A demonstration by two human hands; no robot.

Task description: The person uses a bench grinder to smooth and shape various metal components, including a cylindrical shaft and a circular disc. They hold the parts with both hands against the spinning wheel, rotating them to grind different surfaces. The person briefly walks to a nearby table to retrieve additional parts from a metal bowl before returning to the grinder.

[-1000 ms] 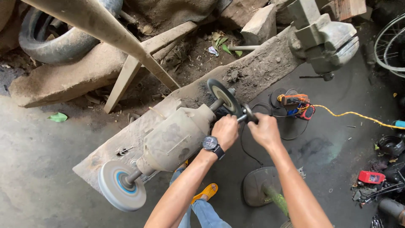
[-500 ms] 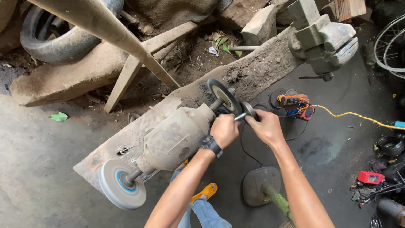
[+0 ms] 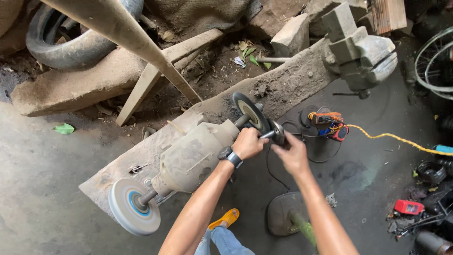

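Two hands' fingers [image 3: 277, 147] around the grinder's shaft flange [image 3: 277, 132].

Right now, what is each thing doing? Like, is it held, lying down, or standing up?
Left hand: closed around the grinder's shaft.
Right hand: fingers on a small round metal disc at the shaft's end.
Bench grinder: lying on the wooden plank.
Dark wheel: mounted on the shaft.
White wheel: mounted at the other end.
Vise: sits at the plank's far end.
Tyre: lying on the ground.

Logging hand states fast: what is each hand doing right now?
Left hand: closed, gripping the grinder shaft beside the dark wheel.
Right hand: fingers on the small disc at the shaft end; grip cannot be told.
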